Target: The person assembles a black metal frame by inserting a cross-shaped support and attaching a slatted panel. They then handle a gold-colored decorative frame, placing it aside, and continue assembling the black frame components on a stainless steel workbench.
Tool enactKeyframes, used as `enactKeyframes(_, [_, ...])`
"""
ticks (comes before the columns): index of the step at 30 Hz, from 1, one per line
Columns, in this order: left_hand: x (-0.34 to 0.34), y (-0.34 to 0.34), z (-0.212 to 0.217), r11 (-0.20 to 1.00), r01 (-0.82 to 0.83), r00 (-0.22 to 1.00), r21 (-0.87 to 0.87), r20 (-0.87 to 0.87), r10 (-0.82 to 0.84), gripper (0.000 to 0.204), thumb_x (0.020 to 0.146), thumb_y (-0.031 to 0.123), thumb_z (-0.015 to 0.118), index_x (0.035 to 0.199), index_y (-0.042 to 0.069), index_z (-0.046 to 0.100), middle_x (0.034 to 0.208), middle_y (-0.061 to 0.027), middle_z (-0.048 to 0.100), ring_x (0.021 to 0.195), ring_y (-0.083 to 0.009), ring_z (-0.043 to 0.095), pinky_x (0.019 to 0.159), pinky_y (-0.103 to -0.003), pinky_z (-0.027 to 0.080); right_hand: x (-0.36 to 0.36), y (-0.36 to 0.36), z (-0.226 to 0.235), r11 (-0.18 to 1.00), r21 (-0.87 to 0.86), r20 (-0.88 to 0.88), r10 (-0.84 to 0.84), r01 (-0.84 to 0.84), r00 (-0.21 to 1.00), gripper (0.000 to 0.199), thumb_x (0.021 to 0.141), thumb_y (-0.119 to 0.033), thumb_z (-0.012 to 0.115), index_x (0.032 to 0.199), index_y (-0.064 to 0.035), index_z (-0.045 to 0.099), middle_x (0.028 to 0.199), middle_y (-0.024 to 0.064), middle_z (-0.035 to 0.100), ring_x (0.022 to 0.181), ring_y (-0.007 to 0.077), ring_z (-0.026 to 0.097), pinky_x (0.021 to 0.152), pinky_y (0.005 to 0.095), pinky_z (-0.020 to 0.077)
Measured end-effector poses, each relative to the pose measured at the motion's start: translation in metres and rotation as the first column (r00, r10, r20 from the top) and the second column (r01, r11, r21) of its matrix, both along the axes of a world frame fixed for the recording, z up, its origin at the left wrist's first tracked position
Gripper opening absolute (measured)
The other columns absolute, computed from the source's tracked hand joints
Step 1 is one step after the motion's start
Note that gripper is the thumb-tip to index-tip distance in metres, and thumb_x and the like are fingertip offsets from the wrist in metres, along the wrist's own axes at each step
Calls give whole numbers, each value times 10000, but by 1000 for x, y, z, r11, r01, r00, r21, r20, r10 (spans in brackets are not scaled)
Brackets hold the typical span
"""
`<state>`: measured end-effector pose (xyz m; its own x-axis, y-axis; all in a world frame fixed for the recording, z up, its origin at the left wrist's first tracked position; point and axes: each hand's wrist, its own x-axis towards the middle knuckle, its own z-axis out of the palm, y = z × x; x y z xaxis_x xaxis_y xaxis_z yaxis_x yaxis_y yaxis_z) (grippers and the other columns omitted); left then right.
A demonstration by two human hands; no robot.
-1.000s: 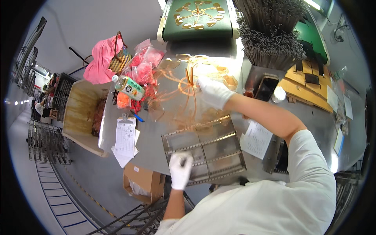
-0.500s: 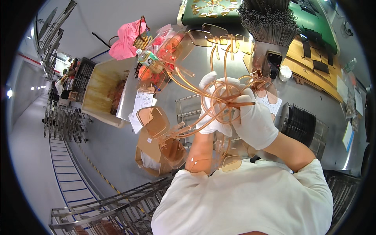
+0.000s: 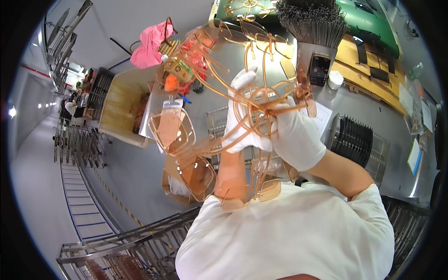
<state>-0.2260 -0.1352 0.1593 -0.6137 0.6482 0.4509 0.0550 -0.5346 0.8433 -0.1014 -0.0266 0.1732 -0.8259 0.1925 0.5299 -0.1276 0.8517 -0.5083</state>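
Both hands wear white gloves and hold one large amber plastic sprue (image 3: 261,109) up in front of my body. Its hub is a tangle of round runners, and thin arms fan out from it. At their ends hang clear tinted lens-shaped pieces: a pair on the left (image 3: 196,177), a pair near my shirt (image 3: 269,190), others at the far side (image 3: 256,29) and right. My left hand (image 3: 240,116) wraps the hub from the left, thumb side up. My right hand (image 3: 298,135) closes on the hub's right side. Some fingertips are hidden behind the runners.
Beyond lies a metal table with a bin of black rods (image 3: 315,28), a phone (image 3: 320,69), a bottle (image 3: 179,70) and papers (image 3: 319,119). A rack of black pieces (image 3: 353,140) stands right. Left are a cream tub (image 3: 116,107) and a cardboard box (image 3: 170,179); metal racks (image 3: 126,254) stand behind.
Both hands have moved slightly left with the sprue still in them. The sprue has turned a little, and its left lens pieces have swung outward to the left.
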Motion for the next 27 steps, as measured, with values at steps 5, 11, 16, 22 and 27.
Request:
enactKeyframes(5, [-9,-5,2,994,1,999,111,33,-5,1529,400,407,1074,1577,97,149,1389,-199,551,1250,-339,609,1078,-501,521,-16,-13,15,996,-63,68,63,-58,996,541,847,-98,642,1333,1,427,1109,235,636,857,366,711,661,434,581])
enactKeyframes(11, [-42,-13,-46,961,97,994,260,15,-105,1221,645,311,999,1571,108,229,1349,-254,570,1220,-382,629,1014,-522,562,-22,-12,13,987,-100,186,141,-124,972,424,886,-95,648,1282,-35,510,1031,217,661,843,391,699,721,455,565])
enactKeyframes(16, [-55,-21,-54,893,176,955,415,147,-257,1014,725,263,949,1530,182,338,1407,-262,534,1266,-429,594,942,-549,611,-2,1,30,986,1,-76,166,-166,983,356,866,-57,691,1214,-84,626,925,97,682,870,284,695,760,380,549])
enactKeyframes(22, [-84,-29,-46,973,20,1000,229,17,-24,949,780,179,883,1513,144,281,1378,-204,550,1268,-397,604,902,-528,643,11,-27,51,854,-152,210,519,-497,828,820,765,-298,836,1488,-98,504,1110,127,674,1071,328,635,975,448,477])
enactKeyframes(27, [-97,-29,11,914,-349,929,-207,-203,308,601,815,128,804,1304,61,460,1128,-123,635,1005,-247,660,873,-405,609,-52,-39,10,886,-164,146,457,-434,878,519,825,-207,727,1297,-54,575,765,120,639,708,307,658,691,430,492])
